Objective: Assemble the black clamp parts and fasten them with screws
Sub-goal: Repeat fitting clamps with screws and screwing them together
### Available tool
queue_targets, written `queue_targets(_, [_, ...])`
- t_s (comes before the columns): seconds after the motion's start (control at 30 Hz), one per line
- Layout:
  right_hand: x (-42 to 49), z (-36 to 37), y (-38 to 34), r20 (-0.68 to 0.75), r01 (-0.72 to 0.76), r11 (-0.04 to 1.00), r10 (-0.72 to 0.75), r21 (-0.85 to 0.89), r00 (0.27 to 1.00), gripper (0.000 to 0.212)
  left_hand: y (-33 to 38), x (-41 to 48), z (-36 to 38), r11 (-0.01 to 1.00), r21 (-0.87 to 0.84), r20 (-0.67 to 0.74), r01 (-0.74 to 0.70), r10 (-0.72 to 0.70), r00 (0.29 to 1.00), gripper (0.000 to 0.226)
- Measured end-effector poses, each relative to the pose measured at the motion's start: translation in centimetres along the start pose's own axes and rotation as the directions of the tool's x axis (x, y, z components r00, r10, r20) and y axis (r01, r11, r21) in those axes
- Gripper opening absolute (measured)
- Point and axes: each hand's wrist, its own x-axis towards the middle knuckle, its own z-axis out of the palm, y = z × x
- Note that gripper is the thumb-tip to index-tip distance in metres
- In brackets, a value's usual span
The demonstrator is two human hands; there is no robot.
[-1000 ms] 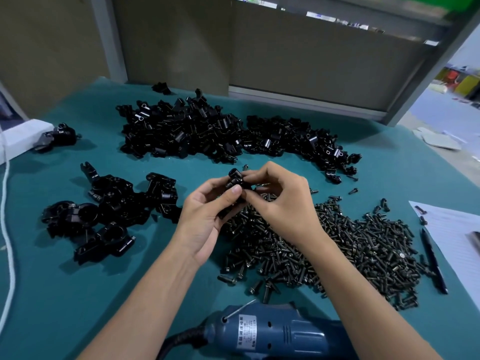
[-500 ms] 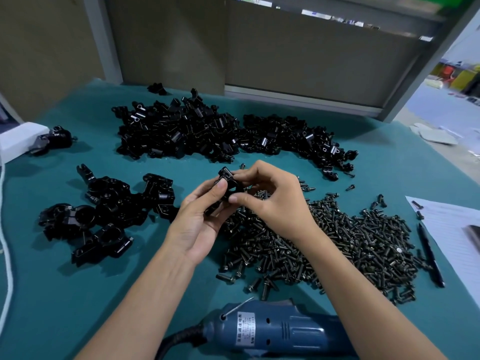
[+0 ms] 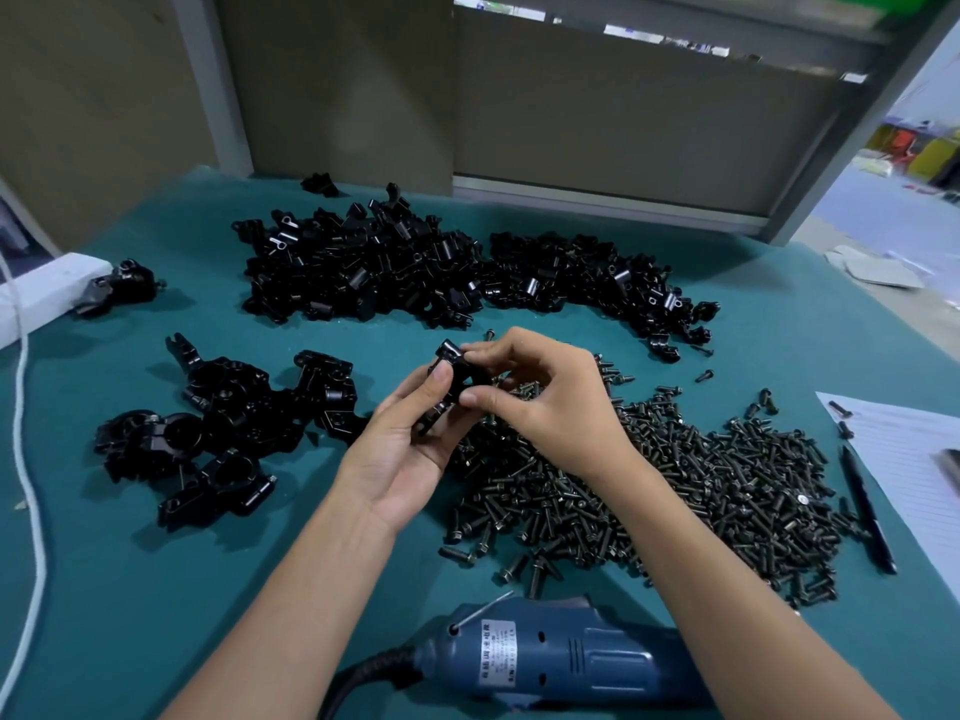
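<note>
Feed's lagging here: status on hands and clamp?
Left hand and right hand both pinch one black clamp part over the screw pile. Blue power driver lies untouched nearby. Nothing blocking.

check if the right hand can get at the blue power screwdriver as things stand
Probably yes, once free: the right hand pinches the black clamp part with the left hand, so it must let go first. The blue power screwdriver lies close by between the forearms, with nothing on it.

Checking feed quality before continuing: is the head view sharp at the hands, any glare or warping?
Head view: the small black clamp part pinched between left hand and right hand is sharp; glints on the black clamp pile; frame edges bow; right background washed out.
</note>
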Motion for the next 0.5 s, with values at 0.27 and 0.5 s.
queue_targets(0.27, [-0.2, 0.4, -0.3, 0.001, 0.042, 0.979, -0.043, -0.198, 0.999, 0.029, 0.0, 0.1, -0.1, 0.999, -0.023, -0.029, 0.025, -0.026, 0.999, 0.029])
queue_targets(0.5, [0.1, -0.7, -1.1, 0.014, -0.011, 0.945, 0.017, -0.328, 1.000, 0.024, 0.1, 0.4, -0.6, 0.999, -0.038, -0.009, 0.000, -0.001, 1.000, 0.031])
